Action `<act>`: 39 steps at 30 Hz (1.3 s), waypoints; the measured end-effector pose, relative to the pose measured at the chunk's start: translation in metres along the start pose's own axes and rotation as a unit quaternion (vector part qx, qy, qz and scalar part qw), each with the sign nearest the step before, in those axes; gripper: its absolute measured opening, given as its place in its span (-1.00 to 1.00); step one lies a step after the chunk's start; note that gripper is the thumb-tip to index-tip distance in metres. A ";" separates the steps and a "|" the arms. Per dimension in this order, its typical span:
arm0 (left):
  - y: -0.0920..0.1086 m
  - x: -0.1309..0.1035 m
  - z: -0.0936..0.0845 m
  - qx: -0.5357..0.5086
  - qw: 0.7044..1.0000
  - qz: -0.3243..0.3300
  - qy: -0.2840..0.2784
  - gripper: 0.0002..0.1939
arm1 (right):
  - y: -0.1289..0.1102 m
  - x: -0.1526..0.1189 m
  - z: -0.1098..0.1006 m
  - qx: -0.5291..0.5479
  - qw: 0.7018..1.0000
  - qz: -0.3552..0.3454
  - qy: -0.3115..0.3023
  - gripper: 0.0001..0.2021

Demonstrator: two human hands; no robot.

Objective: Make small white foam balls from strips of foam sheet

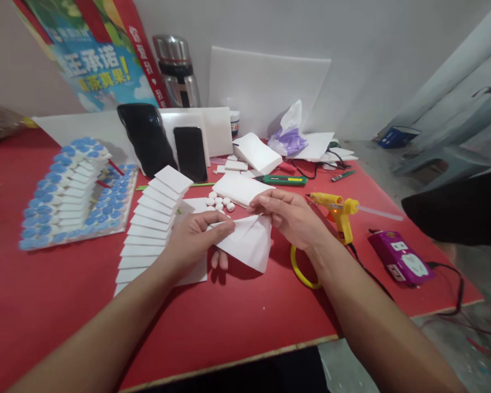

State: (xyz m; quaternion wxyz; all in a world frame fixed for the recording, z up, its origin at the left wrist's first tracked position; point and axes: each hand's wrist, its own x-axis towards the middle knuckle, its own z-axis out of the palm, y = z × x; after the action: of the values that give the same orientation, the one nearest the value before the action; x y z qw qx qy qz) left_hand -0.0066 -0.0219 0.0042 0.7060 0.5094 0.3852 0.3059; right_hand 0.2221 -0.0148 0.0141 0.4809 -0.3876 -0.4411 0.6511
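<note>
Between both hands is a thin white sheet of paper [249, 248], partly folded along its upper edge. My left hand [200, 234] pinches its left side, thumb on top. My right hand [286, 213] has its fingers closed at the upper right edge of the sheet. Just left of my left hand stands a white model staircase [147, 237] of stacked flat steps on a white base. Behind the hands lie small white round pieces [220, 203] and a stack of white paper [241, 188].
A yellow glue gun [339, 210], a yellow ring [300, 270] and a purple power socket [403, 259] lie to the right. At the left is a blue-and-white staircase model [77, 196]. Phones [190, 153], a green cutter [284, 180] and a steel flask [175, 71] are behind.
</note>
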 end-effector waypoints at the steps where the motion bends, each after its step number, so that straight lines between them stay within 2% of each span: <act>1: -0.001 0.000 0.000 -0.004 1.000 -0.003 -0.010 -0.63 | 0.001 0.001 0.000 0.014 1.000 0.009 0.004 -0.73; 6: -0.004 0.000 0.001 -0.008 1.000 -0.002 -0.024 -0.66 | 0.003 0.003 -0.001 0.033 0.999 0.009 0.027 -0.64; 13: -0.003 0.001 0.002 -0.008 1.000 0.005 -0.013 -0.66 | 0.005 0.003 -0.006 0.006 1.000 -0.006 0.008 -0.70; 18: -0.002 0.000 0.001 -0.001 1.000 -0.001 -0.006 -0.63 | -0.003 -0.002 -0.001 -0.080 0.996 -0.031 -0.037 -0.71; 23: 0.001 0.000 0.001 0.031 0.999 0.003 0.029 -0.65 | -0.002 -0.006 0.006 -0.171 0.983 0.025 -0.058 -0.71; 27: 0.001 0.003 -0.002 0.004 0.999 0.040 0.026 -0.69 | 0.001 -0.006 0.002 -0.152 0.987 0.015 -0.050 -0.70; 33: 0.005 0.000 -0.002 -0.066 0.993 0.100 0.001 -0.80 | -0.006 -0.007 -0.003 -0.102 0.991 -0.022 -0.082 -0.78; 36: 0.008 -0.003 -0.001 -0.073 0.992 0.103 -0.009 -0.85 | -0.006 -0.007 -0.004 -0.092 0.993 -0.013 -0.076 -0.81; 39: 0.010 -0.004 -0.001 -0.081 0.992 0.093 -0.018 -0.81 | -0.005 -0.007 -0.005 -0.088 0.994 0.007 -0.061 -0.85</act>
State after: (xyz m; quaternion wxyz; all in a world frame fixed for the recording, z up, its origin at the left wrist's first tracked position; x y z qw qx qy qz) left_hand -0.0099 -0.0221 0.0150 0.7203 0.4899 0.2975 0.3907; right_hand 0.2294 -0.0196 0.0178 0.4125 -0.3908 -0.5227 0.6355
